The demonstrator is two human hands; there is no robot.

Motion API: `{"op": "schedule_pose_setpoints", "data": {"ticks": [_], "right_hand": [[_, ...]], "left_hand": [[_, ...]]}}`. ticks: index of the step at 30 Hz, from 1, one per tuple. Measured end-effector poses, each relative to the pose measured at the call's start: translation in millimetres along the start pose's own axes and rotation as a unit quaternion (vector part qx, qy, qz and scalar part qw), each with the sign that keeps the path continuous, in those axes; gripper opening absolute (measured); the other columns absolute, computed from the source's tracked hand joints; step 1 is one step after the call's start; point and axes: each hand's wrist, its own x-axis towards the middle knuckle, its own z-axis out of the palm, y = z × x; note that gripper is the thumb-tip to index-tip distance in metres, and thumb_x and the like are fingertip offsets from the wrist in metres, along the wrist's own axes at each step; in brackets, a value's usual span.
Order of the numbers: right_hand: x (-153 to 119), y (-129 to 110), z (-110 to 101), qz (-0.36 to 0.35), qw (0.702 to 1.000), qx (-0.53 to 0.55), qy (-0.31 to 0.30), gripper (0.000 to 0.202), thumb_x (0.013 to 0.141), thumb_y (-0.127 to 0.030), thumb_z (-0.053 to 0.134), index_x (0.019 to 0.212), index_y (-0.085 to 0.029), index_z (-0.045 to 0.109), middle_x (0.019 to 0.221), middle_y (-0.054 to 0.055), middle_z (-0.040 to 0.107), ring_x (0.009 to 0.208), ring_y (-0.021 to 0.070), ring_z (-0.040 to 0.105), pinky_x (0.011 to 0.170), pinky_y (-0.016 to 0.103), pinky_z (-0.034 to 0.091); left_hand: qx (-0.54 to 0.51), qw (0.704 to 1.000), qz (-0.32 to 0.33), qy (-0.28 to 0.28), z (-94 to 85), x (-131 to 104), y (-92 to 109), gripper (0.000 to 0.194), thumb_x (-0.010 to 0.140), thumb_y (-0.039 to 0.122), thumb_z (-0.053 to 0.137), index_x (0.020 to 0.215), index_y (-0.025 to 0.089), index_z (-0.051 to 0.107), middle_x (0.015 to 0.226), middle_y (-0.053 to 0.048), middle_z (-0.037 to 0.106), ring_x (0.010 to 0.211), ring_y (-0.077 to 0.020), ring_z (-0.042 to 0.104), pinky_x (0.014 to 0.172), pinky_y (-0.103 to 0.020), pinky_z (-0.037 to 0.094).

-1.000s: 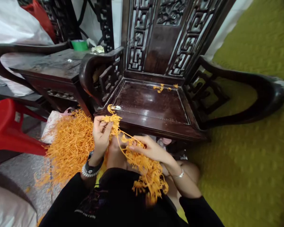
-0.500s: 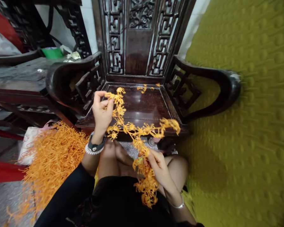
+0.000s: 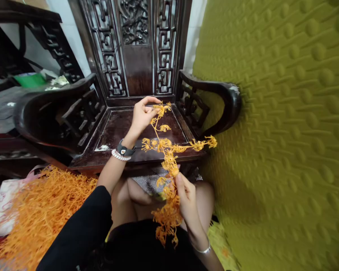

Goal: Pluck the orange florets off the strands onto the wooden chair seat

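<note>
An orange branch of artificial foliage (image 3: 169, 154), with frilly clusters along thin stems, stretches between my hands above a dark wooden chair seat (image 3: 121, 120). My left hand (image 3: 142, 116) is closed in a pinch on a cluster at the branch's far tip. Lower down, my right hand (image 3: 186, 194) grips the main stem between thumb and fingers. A side stem points right, and a denser bunch of clusters (image 3: 168, 218) hangs below the right hand over my lap. The fingertips partly cover the spots they hold.
At the left, a large heap of orange artificial strands (image 3: 53, 210) lies by a white bag (image 3: 7, 203). Curved chair arms (image 3: 228, 101) flank the seat. A green container (image 3: 30, 79) stands on a side table (image 3: 0, 98). A yellow-green textured covering (image 3: 277, 131) fills the right side.
The view has turned right, so the chair sits further left. My left hand has moved right over the seat, still pinching the branch's tip. The right hand keeps its grip.
</note>
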Motion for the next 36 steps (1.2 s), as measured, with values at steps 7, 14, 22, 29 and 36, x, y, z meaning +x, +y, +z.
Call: {"op": "schedule_pose_setpoints", "data": {"ticks": [7, 14, 22, 29, 36], "right_hand": [[11.4, 4.9, -4.0, -0.002, 1.0, 0.0, 0.015, 0.043, 0.093, -0.052, 0.045, 0.066, -0.019, 0.052, 0.057, -0.003, 0.045, 0.054, 0.0119, 0.041, 0.052, 0.024, 0.036], [10.8, 42.1, -3.4, -0.027, 0.999, -0.005, 0.019, 0.039, 0.086, -0.054, 0.054, 0.082, -0.019, 0.071, 0.078, 0.006, 0.069, 0.078, 0.022, 0.062, 0.071, 0.032, 0.052], [30.2, 31.9, 6.1, -0.081, 0.99, -0.039, 0.113, 0.027, 0.091, -0.041, 0.051, 0.094, -0.019, 0.068, 0.096, 0.008, 0.063, 0.089, 0.0222, 0.059, 0.081, 0.038, 0.05], [27.1, 15.8, 16.7, -0.065, 0.998, -0.027, -0.003, 0.016, 0.085, -0.028, 0.059, 0.1, -0.023, 0.054, 0.071, -0.003, 0.053, 0.057, 0.012, 0.047, 0.053, 0.024, 0.042], [30.1, 24.8, 10.5, -0.122, 0.984, -0.123, 0.028, 0.026, 0.075, -0.014, 0.057, 0.099, -0.021, 0.059, 0.07, -0.004, 0.053, 0.057, 0.0116, 0.049, 0.055, 0.023, 0.043]], "left_hand": [[-0.061, 0.995, -0.073, 0.025, 13.8, 3.6, 1.3, 0.023, 0.063, 0.012, 0.075, 0.082, 0.017, 0.063, 0.04, 0.013, 0.025, 0.035, -0.0038, 0.018, 0.04, -0.018, 0.012], [-0.217, 0.964, -0.148, 0.037, 1.8, -69.0, 36.9, 0.032, 0.079, 0.036, 0.07, 0.104, 0.02, 0.061, 0.084, -0.001, 0.065, 0.064, -0.0104, 0.059, 0.059, -0.02, 0.046], [-0.1, 0.971, -0.216, -0.029, -3.6, -153.7, 21.4, 0.071, 0.085, 0.057, 0.056, 0.144, 0.025, 0.034, 0.148, -0.009, 0.039, 0.139, -0.0255, 0.033, 0.117, -0.041, 0.024], [0.115, 0.973, -0.196, -0.027, -3.6, -170.8, 25.0, 0.041, 0.079, 0.042, 0.069, 0.114, 0.023, 0.059, 0.147, -0.012, 0.037, 0.135, -0.0321, 0.038, 0.108, -0.046, 0.035], [-0.077, 0.981, -0.128, 0.122, -2.4, -166.5, 14.4, 0.015, 0.074, 0.015, 0.064, 0.066, 0.018, 0.053, 0.113, -0.006, 0.058, 0.123, -0.0249, 0.05, 0.104, -0.041, 0.04]]}}
